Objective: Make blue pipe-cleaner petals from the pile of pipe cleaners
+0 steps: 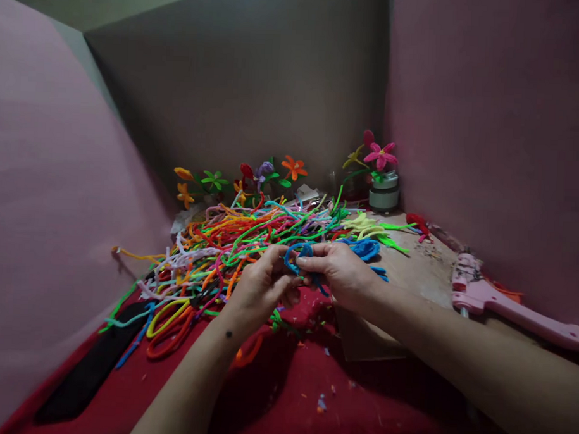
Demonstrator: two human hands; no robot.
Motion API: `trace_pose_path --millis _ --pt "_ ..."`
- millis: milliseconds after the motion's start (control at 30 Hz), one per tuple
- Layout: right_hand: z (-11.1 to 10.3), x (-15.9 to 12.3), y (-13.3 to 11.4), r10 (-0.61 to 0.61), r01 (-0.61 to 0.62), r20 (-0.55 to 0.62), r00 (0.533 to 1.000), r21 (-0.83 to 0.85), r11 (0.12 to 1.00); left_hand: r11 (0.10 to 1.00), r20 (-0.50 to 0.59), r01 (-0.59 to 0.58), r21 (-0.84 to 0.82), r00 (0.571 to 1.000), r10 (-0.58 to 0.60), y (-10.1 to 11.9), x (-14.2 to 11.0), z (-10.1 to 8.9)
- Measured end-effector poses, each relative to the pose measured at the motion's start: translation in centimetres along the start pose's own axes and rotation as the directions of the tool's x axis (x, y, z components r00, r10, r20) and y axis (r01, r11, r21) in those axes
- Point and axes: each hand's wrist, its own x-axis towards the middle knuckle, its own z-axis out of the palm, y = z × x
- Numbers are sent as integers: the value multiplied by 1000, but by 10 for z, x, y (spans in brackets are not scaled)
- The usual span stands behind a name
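Observation:
A blue pipe cleaner (pixel 288 261), bent into a loop, is held between my two hands in front of the heap. My left hand (pixel 263 282) pinches its left side, fingers curled. From the right, my right hand (pixel 339 269) grips the same piece between thumb and forefinger, and a blue end hangs below the fingers. Just beyond my right hand lie more folded blue pipe cleaners (pixel 367 248). Behind both hands spreads a large tangled heap of many-coloured pipe cleaners (pixel 241 231). My fingers partly hide how the blue piece is twisted.
A pink glue gun (pixel 518 313) lies at the right. Fuzzy flowers stand along the back, one pink flower (pixel 381 155) by a lidded jar (pixel 384 194). A black strip (pixel 89 368) rests at left on the red cloth (pixel 274 394), scattered with scraps. Pink panels (pixel 58 171) flank both sides.

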Motion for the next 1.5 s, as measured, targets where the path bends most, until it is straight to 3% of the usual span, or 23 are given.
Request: trace_pose_path --millis 333,467,633,767,867,967,1033,1233,1433,1500 --pt "-1 1 1 219 -222 55 974 48 974 992 32 108 68 993 -111 3 1 -1" --pt "-2 0 1 176 -180 79 981 45 983 988 28 108 109 993 -111 -1 2 -3" --pt "-3 2 3 164 -165 11 986 45 985 969 200 235 73 949 -245 0 0 -9" --pt "-2 2 3 96 -97 -30 995 -19 995 964 250 261 -57 938 -240 4 -1 -11" --pt "0 -1 1 69 -72 -78 995 -36 997 918 208 275 -285 953 -221 5 1 -9" --pt "2 -3 0 67 -71 -95 993 -36 997 885 145 268 -381 962 -230 3 3 -5" --pt "3 -4 -1 47 -50 -74 996 -51 997 876 124 268 -400 963 -238 2 4 -4" --pt "3 -6 -4 -165 157 -40 986 -156 975 893 96 272 -358 962 -254 3 3 -3" --pt "4 -8 -7 -96 92 -28 995 -105 990 898 57 217 -384 976 -211 2 2 -4" --pt "4 -7 -6 -111 107 -28 993 -110 988 915 -14 154 -372 985 -172 4 2 -4"
